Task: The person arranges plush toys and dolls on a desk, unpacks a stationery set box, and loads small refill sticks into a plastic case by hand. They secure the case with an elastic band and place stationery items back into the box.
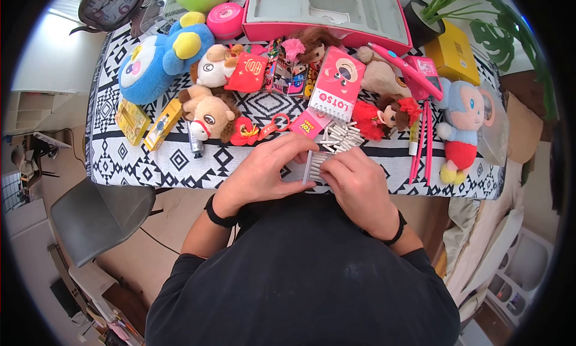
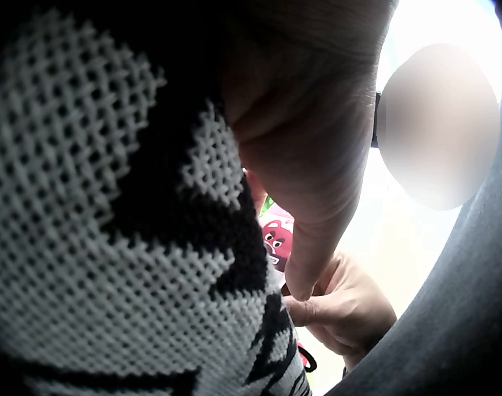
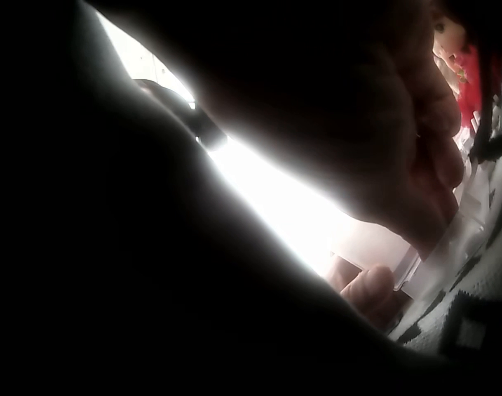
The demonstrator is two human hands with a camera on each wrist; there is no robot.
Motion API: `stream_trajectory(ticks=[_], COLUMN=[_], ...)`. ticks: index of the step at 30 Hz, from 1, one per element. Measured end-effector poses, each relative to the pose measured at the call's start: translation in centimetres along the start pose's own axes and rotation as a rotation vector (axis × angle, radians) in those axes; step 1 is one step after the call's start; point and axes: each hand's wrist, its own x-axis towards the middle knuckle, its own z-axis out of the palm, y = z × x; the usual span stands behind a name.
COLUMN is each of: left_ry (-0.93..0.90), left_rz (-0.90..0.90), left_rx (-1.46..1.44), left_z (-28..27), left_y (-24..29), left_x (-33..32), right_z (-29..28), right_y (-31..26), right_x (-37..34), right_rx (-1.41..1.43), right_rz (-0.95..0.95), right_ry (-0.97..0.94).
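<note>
Left hand (image 1: 262, 173): fingers and thumb grip small clear box (image 1: 308, 168) near worktop (image 1: 180, 160) edge, white sticks (image 1: 318, 164) inside. Right hand (image 1: 363, 189): fingers curled at box's 3 o'clock side; cannot tell whether stick pinched. Loose pile (image 1: 342, 137) just beside box, at 1 o'clock. Risks, judged: uneven grip tips box, spilling contents; right knuckles brush pile, scattering it; hard push jams crossed sticks

You are in what looks like a room of a home: plush toys (image 1: 144, 70) crowd the patterned tablecloth (image 1: 240, 160), a decorative clock (image 1: 111, 4) and a potted plant (image 1: 425, 16) stand at its far corners, and a chair (image 1: 105, 217) sits beside it.
</note>
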Motion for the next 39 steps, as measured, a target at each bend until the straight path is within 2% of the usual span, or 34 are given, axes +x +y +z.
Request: stream_trajectory(ticks=[9, 14, 17, 26, 31, 39], left_ry=[-0.001, -0.009, -0.012, -0.016, 0.007, 0.024], left_rz=[-0.007, -0.002, -0.006, -0.011, -0.074, -0.071], left_rx=[-0.006, -0.008, 0.003, -0.020, -0.116, -0.123], left_z=[0.0, -0.1, -0.1, -0.1, 0.4, 0.4], left_y=[-0.1, 0.1, 0.1, -0.1, -0.8, -0.8], left_x=[-0.1, 0.0, 0.1, -0.2, -0.7, -0.5], right_z=[-0.1, -0.8, -0.6, -0.5, -0.4, -1.1], right_y=[0.3, 1.9, 3.1, 2.2, 2.6, 2.5], right_x=[0.2, 1.0, 1.2, 1.1, 0.8, 0.7], right_rx=[0.008, -0.089, -0.165, -0.091, -0.118, -0.138], right_rz=[-0.006, 0.127, 0.163, 0.186, 0.187, 0.217], right_ry=[-0.013, 0.212, 0.195, 0.161, 0.180, 0.160])
